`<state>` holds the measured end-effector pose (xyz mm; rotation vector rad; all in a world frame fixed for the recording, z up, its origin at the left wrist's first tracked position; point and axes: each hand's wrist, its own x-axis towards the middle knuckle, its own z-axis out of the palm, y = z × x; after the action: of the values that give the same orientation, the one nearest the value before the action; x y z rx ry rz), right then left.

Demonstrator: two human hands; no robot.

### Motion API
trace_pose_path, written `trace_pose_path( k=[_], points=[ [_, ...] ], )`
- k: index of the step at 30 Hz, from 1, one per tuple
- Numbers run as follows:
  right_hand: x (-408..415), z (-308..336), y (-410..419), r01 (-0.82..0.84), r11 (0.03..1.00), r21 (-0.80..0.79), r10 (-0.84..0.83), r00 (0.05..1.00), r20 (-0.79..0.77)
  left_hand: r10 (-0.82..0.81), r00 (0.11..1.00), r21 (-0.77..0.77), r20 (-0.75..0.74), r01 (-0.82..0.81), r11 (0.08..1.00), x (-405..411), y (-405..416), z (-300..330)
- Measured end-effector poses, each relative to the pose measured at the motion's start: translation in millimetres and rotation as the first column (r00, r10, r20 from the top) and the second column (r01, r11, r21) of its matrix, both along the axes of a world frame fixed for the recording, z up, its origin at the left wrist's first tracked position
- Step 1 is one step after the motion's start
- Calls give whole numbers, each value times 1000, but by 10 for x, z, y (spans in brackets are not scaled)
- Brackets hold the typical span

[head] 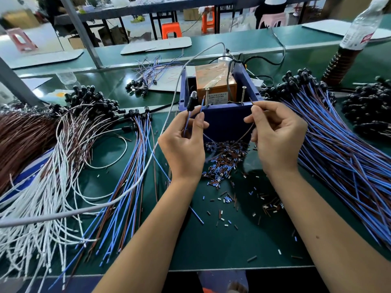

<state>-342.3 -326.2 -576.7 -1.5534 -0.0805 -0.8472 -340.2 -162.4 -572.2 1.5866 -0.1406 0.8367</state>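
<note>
You're at mid-frame: left hand (184,142) pinches the blue wire (186,123), its black lamp cap (191,102) poking up, and right hand (275,136) pinches the brown wire (246,133). Looks like stripping time, so steer both tips steadily onto the blue box (224,121).

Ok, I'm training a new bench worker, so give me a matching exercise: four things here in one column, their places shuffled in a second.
1 blue wire
2 brown wire
3 water bottle
4 cut insulation bits

A at the bench's far right
B pinched in the left hand
C heaped before the blue box
D pinched in the right hand

Pairs: 1-B, 2-D, 3-A, 4-C
</note>
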Motion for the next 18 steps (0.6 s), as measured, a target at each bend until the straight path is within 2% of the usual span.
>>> trace_pose_path(
  k=[2, 6, 18],
  points=[
    [12, 9, 13, 88, 995, -55, -87, 996, 20, -9, 1000, -24, -7, 9, 1000, 19, -17, 4],
    [31, 21, 66, 148, 972, -181, -141, 989, 53, -10, 1000, -27, -4, 10, 1000, 25, -25, 14],
    [23, 50, 105, 158, 958, -240, -145, 987, 70, -3, 999, 0, -50, 3, 1000, 49, 15, 7]
  ],
)
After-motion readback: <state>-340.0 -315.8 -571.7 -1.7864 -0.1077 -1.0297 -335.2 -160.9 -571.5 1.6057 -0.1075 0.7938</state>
